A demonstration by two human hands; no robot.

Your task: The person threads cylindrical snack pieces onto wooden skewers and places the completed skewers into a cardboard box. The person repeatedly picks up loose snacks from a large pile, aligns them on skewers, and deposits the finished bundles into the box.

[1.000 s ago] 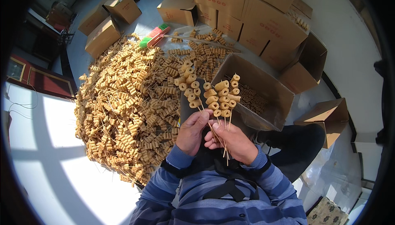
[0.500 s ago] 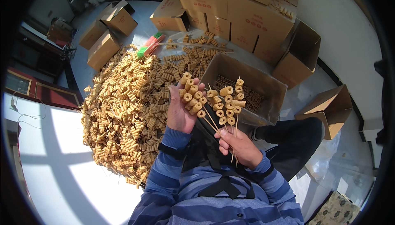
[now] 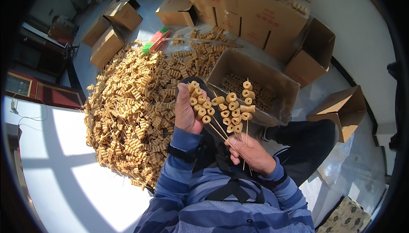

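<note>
My right hand (image 3: pixel 252 153) pinches several thin wooden sticks close together, their bare ends poking out below the fingers. Threaded on these sticks are short, tan, hollow tube-shaped snack pieces, so they form skewers (image 3: pixel 235 112) that fan out above my right hand. My left hand (image 3: pixel 185 113) is cupped, thumb up, round the heads of the leftmost skewers (image 3: pixel 200 102); most of its fingers are hidden behind the pieces. Beyond the right-hand skewers stands an open cardboard box (image 3: pixel 286 105) with many similar skewers laid inside.
A large heap of skewers (image 3: pixel 128 122) covers the floor at my left. A red and green broom (image 3: pixel 156 41) lies behind it. Stacked cartons (image 3: pixel 268 20) stand at the back, with open boxes (image 3: pixel 341 109) at the right. My bent leg (image 3: pixel 306 141) is beside the box.
The left hand's fingers have drawn in behind the skewers, and its thumb has risen slightly. My right hand has shifted a little to the right with the sticks still pinched.
</note>
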